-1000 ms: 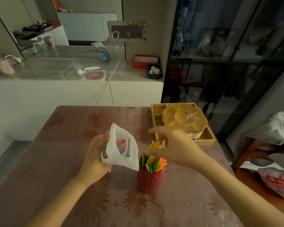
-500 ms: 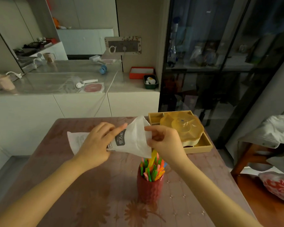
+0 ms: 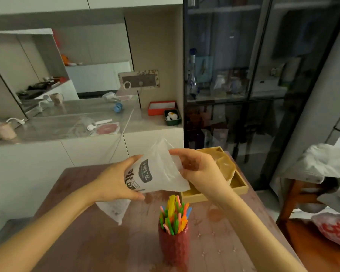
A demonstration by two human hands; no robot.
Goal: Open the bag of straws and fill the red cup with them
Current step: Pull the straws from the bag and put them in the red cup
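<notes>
A red textured cup (image 3: 174, 244) stands on the table near its front, packed with several coloured straws (image 3: 174, 214) sticking up out of it. Above and behind the cup I hold a white plastic straw bag (image 3: 157, 171) with dark printed lettering, lying sideways in the air. My left hand (image 3: 116, 179) grips its printed end, and the bag's tail hangs down below that hand. My right hand (image 3: 198, 171) pinches the clear open end. No straws show inside the bag.
A yellow wooden tray (image 3: 238, 185) with a lidded yellow dish sits at the table's far right, just behind my right hand. The brown flowered table (image 3: 82, 232) ends near a wooden chair (image 3: 294, 195) with white clothing on the right. A glass cabinet stands behind.
The bag has come up from beside the cup to a sideways hold above it. My right hand left the straws and took the bag's open end. The camera tilted up.
</notes>
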